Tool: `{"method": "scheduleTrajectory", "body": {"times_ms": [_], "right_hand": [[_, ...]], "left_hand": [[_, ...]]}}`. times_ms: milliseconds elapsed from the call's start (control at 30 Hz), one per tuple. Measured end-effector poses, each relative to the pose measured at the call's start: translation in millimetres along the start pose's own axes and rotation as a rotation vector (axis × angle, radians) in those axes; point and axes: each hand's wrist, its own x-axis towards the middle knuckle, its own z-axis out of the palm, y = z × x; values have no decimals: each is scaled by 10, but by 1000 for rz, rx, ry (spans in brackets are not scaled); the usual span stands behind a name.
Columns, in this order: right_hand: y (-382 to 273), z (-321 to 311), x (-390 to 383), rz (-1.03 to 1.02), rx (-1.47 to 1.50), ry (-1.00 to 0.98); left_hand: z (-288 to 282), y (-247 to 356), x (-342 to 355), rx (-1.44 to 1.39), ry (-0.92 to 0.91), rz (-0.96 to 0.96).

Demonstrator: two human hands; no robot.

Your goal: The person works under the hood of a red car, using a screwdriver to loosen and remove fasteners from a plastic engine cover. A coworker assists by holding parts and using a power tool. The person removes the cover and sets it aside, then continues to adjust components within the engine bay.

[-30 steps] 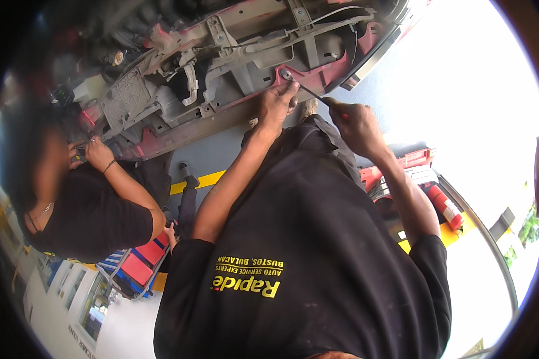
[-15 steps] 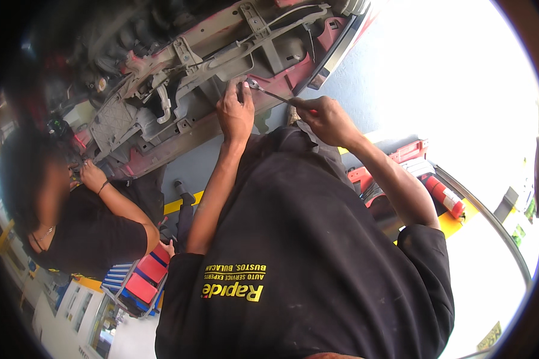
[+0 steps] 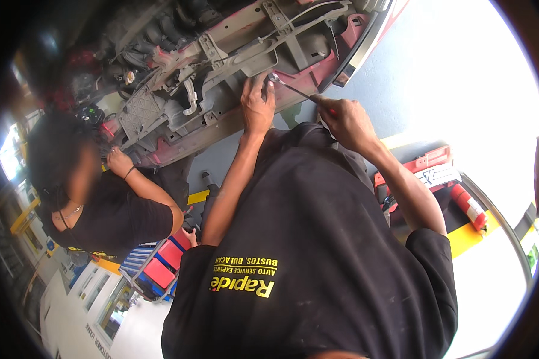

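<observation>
A ratchet wrench with a bright metal head slants across the front of the opened car, against its dusty lower crossbar. My right hand is wrapped round the handle end, where a bit of red shows. At the head end, my left hand has its thumb and fingertips closed about the ratchet head, against the crossbar's edge. Those fingertips look dark and partly blend with the metal. What the ratchet head sits on is hidden.
A co-worker leans in at the left, one hand at the car front. Behind stands a cart with red and blue bins. On my right are a red jack-like tool and a fire extinguisher.
The whole view has shifted, so the car and both arms appear farther right. My hands keep their places on the ratchet wrench, whose handle is tilted slightly more steeply.
</observation>
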Motion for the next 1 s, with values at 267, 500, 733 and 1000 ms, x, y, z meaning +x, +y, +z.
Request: {"method": "scheduleTrajectory", "body": {"times_ms": [267, 500, 733, 1000], "right_hand": [[-407, -126, -183, 87, -151, -32], [-432, -242, -370, 120, -125, -19], [-388, -504, -627, 259, 146, 189], [-516, -243, -569, 110, 149, 307]], "left_hand": [[-122, -93, -29, -35, -61, 219], [-159, -141, 26, -14, -65, 279], [-633, 105, -189, -935, -443, -435], [-1357, 648, 71, -1307, -499, -543]]}}
